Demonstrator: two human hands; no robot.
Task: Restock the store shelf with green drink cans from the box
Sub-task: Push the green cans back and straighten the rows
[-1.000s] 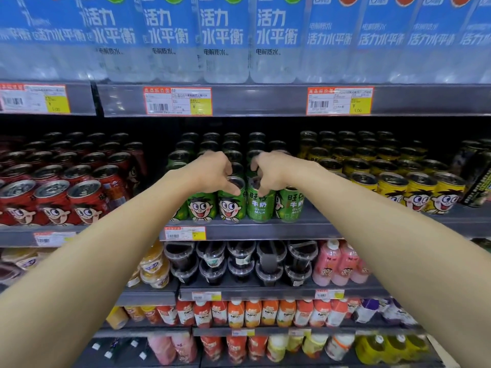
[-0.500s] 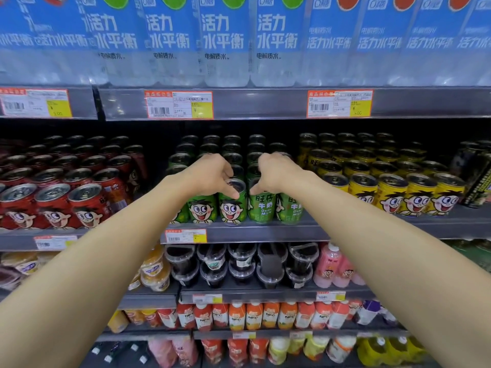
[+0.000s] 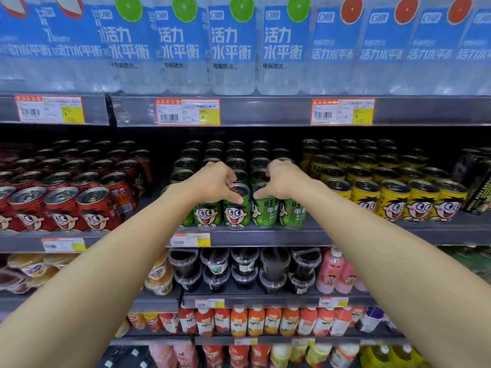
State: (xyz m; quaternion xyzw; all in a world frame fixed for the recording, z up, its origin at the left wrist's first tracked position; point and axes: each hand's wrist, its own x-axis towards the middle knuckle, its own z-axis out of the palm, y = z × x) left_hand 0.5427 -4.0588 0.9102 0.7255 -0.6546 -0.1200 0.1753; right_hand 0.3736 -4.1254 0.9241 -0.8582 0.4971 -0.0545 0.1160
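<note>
A shop's drinks aisle: tiered metal shelves [image 3: 265,236] packed with canned and bottled drinks, printed price tags [image 3: 187,112] with barcodes clipped along the shelf edges above and below the green cans [image 3: 235,208].

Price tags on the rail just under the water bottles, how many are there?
3. One price tag sits at the left, one above the green cans, one above the yellow cans. More may lie outside the frame.

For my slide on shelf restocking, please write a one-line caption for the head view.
Both hands, left hand and right hand, grip green drink cans at the shelf front.
</note>
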